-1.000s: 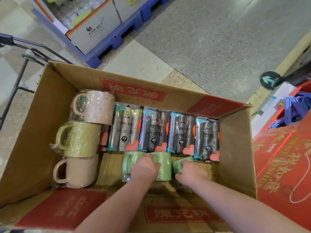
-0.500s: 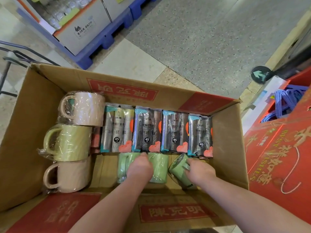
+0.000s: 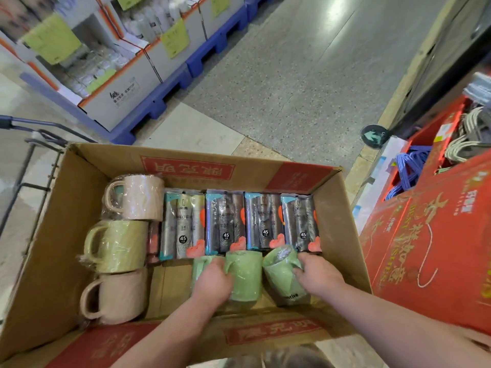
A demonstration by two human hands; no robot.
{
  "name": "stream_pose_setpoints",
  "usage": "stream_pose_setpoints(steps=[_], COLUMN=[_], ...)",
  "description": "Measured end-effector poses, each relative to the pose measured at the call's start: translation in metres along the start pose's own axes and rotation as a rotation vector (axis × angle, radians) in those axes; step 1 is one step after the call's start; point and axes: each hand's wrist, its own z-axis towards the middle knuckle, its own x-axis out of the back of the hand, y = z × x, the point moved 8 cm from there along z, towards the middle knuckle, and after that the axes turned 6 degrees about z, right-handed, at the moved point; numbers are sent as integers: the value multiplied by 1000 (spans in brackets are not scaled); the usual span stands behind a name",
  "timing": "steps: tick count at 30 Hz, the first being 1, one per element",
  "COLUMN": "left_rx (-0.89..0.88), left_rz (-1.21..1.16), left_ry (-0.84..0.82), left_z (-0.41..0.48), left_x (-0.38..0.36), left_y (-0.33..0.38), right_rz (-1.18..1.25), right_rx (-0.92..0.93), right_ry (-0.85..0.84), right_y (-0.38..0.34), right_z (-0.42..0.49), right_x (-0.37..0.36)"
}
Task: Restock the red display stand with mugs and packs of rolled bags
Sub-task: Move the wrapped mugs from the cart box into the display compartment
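An open cardboard box point(image 3: 66, 224) holds wrapped mugs and packs of rolled bags point(image 3: 240, 224) in a row along its far side. My left hand point(image 3: 211, 282) grips a green mug point(image 3: 245, 274) at the near side, with another green mug point(image 3: 198, 265) partly hidden behind it. My right hand point(image 3: 317, 276) grips a third green mug point(image 3: 281, 272), which is tilted up off the box floor. Three more mugs lie on their sides at the left: beige point(image 3: 138, 197), yellow-green point(image 3: 119, 245) and beige point(image 3: 117, 296). The red display stand point(image 3: 430, 251) is at the right.
The box sits on a trolley whose dark handle point(image 3: 24, 128) shows at the left. Blue hangers point(image 3: 409, 168) and pale hangers lie in the red stand's compartments. White cartons on blue pallets point(image 3: 148, 107) line the far left. Grey floor lies beyond the box.
My right hand has lifted and tilted its green mug higher off the box floor. My left hand keeps its hold on the mug. The camera has tipped up, showing more of the aisle.
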Motion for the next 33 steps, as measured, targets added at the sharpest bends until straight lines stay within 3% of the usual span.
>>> stream_pose_setpoints(steps=[13, 23, 33], left_rx=[-283, -465, -655], left_rz=[-161, -257, -148], left_ry=[184, 202, 169], left_z=[-65, -110, -152], left_x=[54, 68, 47], left_y=[2, 5, 38], right_rz=[263, 410, 559], right_rx=[-61, -58, -163], right_ry=[328, 613, 784], right_y=[-27, -29, 9], right_z=[-103, -185, -261], right_x=[26, 28, 10])
